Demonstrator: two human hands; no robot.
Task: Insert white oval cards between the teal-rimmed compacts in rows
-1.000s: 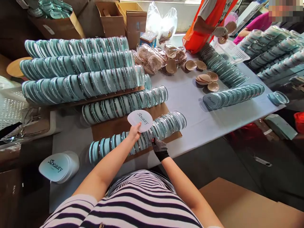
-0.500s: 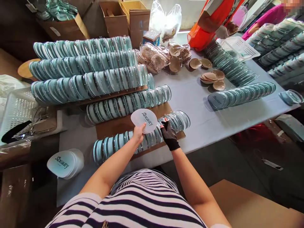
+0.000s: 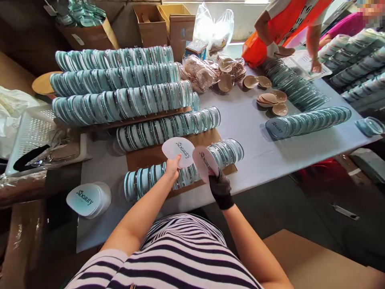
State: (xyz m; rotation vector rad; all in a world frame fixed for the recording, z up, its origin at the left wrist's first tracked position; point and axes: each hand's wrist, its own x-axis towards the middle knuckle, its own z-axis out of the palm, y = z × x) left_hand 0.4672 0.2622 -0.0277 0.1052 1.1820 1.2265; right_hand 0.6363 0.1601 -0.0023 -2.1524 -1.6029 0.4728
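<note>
The left hand (image 3: pixel 173 167) pinches a white card (image 3: pixel 177 150); the right hand (image 3: pixel 220 188) grips a pinkish card (image 3: pixel 203 162); best hold both lightly by the edge, off the row (image 3: pixel 189 176).

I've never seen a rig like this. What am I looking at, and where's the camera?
There's no machine: this is a person working by hand, seen from a camera worn on their head, looking forward and down. The bare left hand holds a white printed card; the dark-gloved right hand holds a second card. On the table are rows of clear rounded containers, a stack of similar cards and tan dished pieces. A co-worker in orange stands beyond.
</note>
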